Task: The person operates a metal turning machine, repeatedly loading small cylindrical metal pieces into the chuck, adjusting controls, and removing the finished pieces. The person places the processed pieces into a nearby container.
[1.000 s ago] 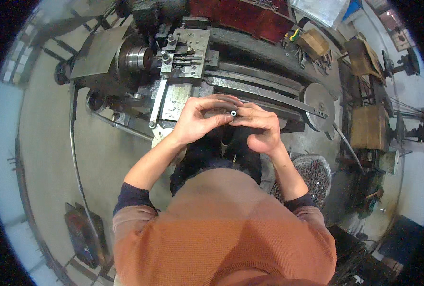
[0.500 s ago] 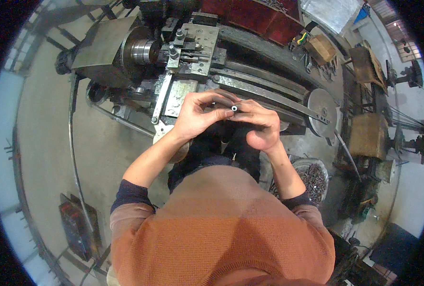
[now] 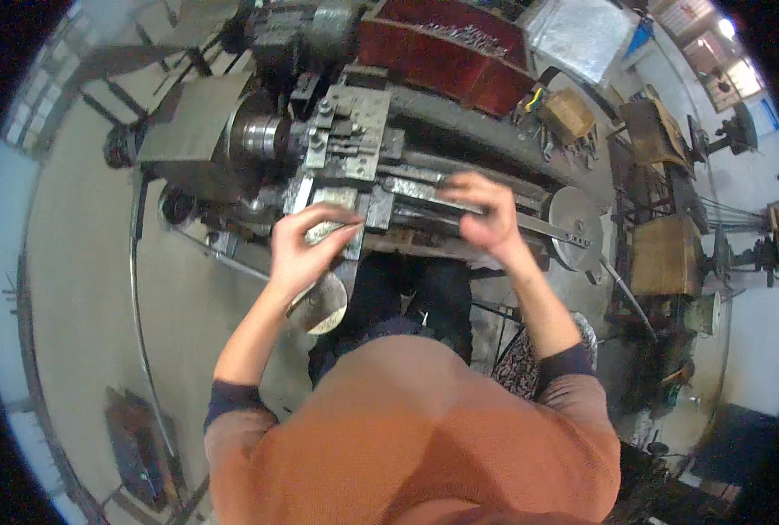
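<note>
My left hand (image 3: 300,251) hangs over the front of a lathe's carriage (image 3: 340,197). Its thumb and fingers come together at the tips; whatever they pinch, if anything, is too small to make out. Farther right, my right hand (image 3: 492,219) is above a long steel bar (image 3: 424,191) that runs along the lathe bed. Motion blurs its fingers slightly, but they are apart from the thumb and I see nothing between them. Behind my left hand are the tool post (image 3: 323,122) and the bright round chuck (image 3: 261,137).
A dark red tray (image 3: 442,66) of small metal parts stands behind the bed. A round disc (image 3: 576,229) is at the bar's right end. A basket of small metal pieces (image 3: 520,359) stands beside my right arm. A round pale plate (image 3: 324,306) lies below my left hand.
My hands were together, holding a small metal tube between them. They have parted, the left one going left and down, the right one staying to the right. The tube no longer shows.
</note>
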A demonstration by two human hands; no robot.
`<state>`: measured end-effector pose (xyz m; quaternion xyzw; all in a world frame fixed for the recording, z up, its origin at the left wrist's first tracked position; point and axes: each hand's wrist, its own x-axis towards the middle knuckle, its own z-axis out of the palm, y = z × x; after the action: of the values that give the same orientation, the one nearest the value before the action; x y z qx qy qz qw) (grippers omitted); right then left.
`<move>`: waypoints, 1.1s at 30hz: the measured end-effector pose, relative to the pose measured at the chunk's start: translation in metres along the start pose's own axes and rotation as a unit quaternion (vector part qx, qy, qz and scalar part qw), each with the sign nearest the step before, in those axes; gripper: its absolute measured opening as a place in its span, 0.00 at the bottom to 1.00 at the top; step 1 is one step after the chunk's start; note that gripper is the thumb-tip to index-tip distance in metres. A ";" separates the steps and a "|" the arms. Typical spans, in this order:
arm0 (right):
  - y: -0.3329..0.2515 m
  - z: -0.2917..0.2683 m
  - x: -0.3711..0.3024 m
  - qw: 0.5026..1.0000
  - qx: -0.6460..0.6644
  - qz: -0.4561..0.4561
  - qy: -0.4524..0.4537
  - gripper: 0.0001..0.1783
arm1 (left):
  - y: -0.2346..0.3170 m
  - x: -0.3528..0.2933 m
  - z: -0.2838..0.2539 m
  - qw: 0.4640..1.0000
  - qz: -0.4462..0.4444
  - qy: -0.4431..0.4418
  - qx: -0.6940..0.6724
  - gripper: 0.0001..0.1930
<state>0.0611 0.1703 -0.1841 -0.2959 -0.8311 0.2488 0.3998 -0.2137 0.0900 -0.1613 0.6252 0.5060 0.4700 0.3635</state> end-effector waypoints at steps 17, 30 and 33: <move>0.060 -0.123 -0.020 0.954 -0.260 0.063 0.133 0.25 | -0.155 -0.032 -0.090 0.963 -0.108 0.027 0.246 0.11; 0.018 -0.113 -0.423 0.754 -0.280 0.592 0.045 0.20 | -0.154 -0.012 -0.085 0.943 -0.137 -0.119 0.280 0.15; 0.021 -0.095 -0.402 0.780 -0.285 0.557 -0.036 0.19 | -0.158 -0.010 -0.089 0.945 -0.150 -0.133 0.258 0.15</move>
<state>0.3473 -0.0758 -0.3527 -0.7983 -0.5684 0.1903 0.0591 -0.3452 0.1134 -0.2845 0.6712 0.6449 0.1761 0.3203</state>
